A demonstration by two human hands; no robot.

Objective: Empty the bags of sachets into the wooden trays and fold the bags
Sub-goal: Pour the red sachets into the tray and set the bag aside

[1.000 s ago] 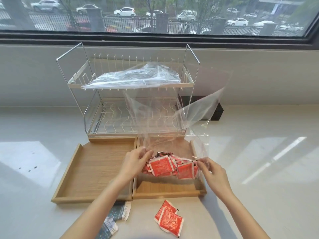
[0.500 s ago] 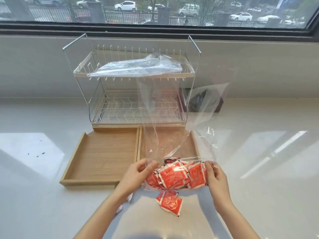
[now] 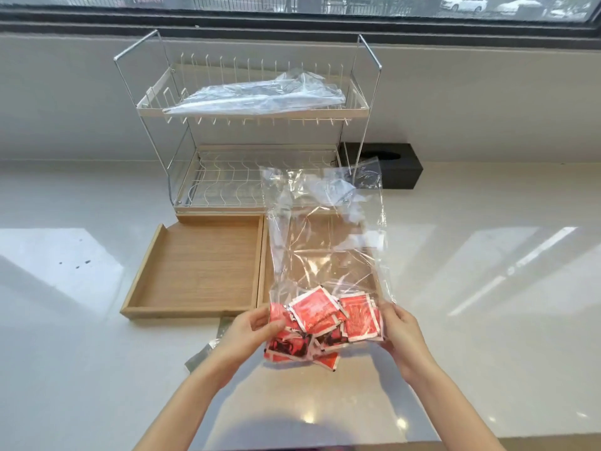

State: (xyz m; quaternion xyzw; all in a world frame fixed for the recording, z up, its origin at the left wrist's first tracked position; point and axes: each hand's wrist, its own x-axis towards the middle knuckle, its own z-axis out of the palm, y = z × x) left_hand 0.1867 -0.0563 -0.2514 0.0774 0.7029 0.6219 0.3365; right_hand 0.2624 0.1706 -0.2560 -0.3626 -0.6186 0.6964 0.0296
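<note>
A clear plastic bag [image 3: 328, 242] stands upright over the counter, with several red sachets [image 3: 325, 320] heaped in its bottom. My left hand [image 3: 247, 333] grips the bag's lower left corner and my right hand [image 3: 400, 333] grips its lower right. Behind the bag lie two wooden trays side by side: the left tray [image 3: 195, 265] holds nothing, the right tray [image 3: 370, 281] shows through the plastic. A red sachet [image 3: 328, 361] peeks out under the bag, on the counter.
A two-tier wire dish rack [image 3: 247, 125] stands behind the trays with a crumpled clear bag [image 3: 260, 99] on its top shelf. A black box [image 3: 390, 167] sits to its right. Silver sachets [image 3: 208, 349] lie on the white counter by my left wrist.
Both hands have drawn the bag of sachets toward me, off the right tray and over the counter. The bag's upper part has sagged lower.
</note>
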